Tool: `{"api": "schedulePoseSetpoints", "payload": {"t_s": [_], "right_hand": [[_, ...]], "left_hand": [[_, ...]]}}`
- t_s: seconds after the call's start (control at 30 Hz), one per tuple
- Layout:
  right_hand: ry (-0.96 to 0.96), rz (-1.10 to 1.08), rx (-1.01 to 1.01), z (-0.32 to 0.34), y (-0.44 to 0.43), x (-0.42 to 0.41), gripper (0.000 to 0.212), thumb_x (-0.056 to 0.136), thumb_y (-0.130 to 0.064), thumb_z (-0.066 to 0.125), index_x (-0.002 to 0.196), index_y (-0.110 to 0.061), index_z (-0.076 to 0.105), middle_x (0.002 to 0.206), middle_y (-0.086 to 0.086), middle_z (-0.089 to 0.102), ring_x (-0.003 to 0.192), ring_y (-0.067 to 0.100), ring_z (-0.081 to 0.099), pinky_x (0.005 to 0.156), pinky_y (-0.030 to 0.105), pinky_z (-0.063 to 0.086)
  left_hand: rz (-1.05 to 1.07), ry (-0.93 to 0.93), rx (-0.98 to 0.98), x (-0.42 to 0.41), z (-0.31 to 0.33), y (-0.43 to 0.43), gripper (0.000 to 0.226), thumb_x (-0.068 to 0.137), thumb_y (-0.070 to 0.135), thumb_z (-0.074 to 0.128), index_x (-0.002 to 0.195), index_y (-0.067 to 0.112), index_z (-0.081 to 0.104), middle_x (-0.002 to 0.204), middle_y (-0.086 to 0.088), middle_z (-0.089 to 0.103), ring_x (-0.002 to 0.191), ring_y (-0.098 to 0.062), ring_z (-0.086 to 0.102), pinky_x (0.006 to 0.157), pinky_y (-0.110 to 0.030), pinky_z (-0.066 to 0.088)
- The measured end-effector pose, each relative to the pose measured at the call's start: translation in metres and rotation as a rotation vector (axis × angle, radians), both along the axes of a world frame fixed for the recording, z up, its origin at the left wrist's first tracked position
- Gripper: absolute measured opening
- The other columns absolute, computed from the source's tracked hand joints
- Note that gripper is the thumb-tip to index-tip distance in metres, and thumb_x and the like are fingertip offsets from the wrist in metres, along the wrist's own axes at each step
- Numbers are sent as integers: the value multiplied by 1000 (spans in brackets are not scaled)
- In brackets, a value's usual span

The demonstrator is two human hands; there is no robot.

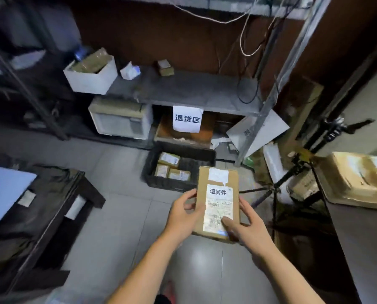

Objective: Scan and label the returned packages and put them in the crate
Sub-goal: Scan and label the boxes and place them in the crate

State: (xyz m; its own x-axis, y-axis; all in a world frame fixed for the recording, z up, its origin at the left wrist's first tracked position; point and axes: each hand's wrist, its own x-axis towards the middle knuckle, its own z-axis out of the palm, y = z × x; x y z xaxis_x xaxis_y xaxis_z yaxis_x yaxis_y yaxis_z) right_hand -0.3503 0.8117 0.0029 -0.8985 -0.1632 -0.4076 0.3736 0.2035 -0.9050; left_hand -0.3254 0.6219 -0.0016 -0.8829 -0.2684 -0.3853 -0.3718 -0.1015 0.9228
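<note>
A brown cardboard package (232, 183) with a white return label (218, 205) is held in the air between both hands, above the floor. My left hand (183, 213) grips its left edge, thumb on top. My right hand (246, 227) holds the right edge, and its thumb presses on the lower part of the label. Just beyond the package, a black crate (152, 170) stands on the floor with three small labelled boxes (168, 160) inside.
A grey shelf (194, 91) with a white paper sign (187, 119) rises behind the crate. A white bin (91, 75) and small boxes sit on it. A black table (51, 205) is at left, a tripod (292, 178) and a counter with a parcel (354, 178) at right.
</note>
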Motion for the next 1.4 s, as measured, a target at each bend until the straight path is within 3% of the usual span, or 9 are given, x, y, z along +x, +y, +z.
{"api": "schedulePoseSetpoints", "payload": {"t_s": [0.23,0.43,0.57,0.7,0.83,0.9,1.03,1.17,1.4], "right_hand": [[-106,-125,-20,-25,-67,-84,76,78,-9,84,140,-34,47,104,0,77,86,13,75,64,20,57],[-132,-149,9,-74,-95,-199,39,79,-22,83,115,-22,70,95,-7,78,84,2,73,66,12,51],[-269,-138,-96,-128,-106,-291,42,81,-22,80,118,-35,65,102,-5,78,102,14,71,85,33,54],[-352,-130,-153,-191,-113,-376,50,83,-14,75,128,-30,62,116,6,74,108,25,71,89,45,57],[-368,-39,-115,-265,-123,-449,59,72,-16,78,126,-31,63,116,4,74,108,28,70,90,45,57],[-390,24,-85,-307,-128,-478,59,72,-15,79,127,-31,63,117,6,73,109,28,70,97,51,54],[-417,45,-40,-399,-146,-526,67,67,-20,84,129,-28,59,114,10,74,102,27,73,89,49,58],[-317,-145,34,-497,-168,-570,58,66,-27,88,115,-19,58,109,7,76,97,23,75,80,38,60],[-218,-180,123,-646,-201,-637,38,85,-25,80,118,-18,63,100,-2,76,81,9,76,65,26,62]], "left_hand": [[69,-51,42,-78,-40,-65,54,89,11,72,126,46,54,123,13,59,95,-1,68,70,-19,58],[181,-144,133,-190,-106,-93,87,82,9,80,133,60,32,108,19,66,91,5,68,66,-20,58],[198,-188,54,-273,-164,-103,101,76,17,86,127,75,21,98,33,63,93,7,66,70,-21,59],[127,-246,-70,-348,-224,-120,118,70,36,88,148,59,2,102,25,62,93,8,64,71,-13,52],[157,-231,-159,-417,-297,-164,104,64,45,85,146,53,21,137,20,45,117,-6,59,85,-24,58],[113,-249,-204,-445,-337,-187,90,63,47,82,139,48,35,133,32,41,120,2,52,91,-18,53],[-12,-318,-219,-489,-430,-215,68,73,34,84,133,35,52,123,13,59,116,-9,58,95,-31,52],[-26,-318,-263,-525,-519,-224,61,78,21,81,131,32,54,112,16,59,101,-1,58,68,-8,44],[21,-337,-369,-565,-653,-217,63,89,25,73,142,36,43,124,20,52,114,-7,52,87,-26,54]]}}
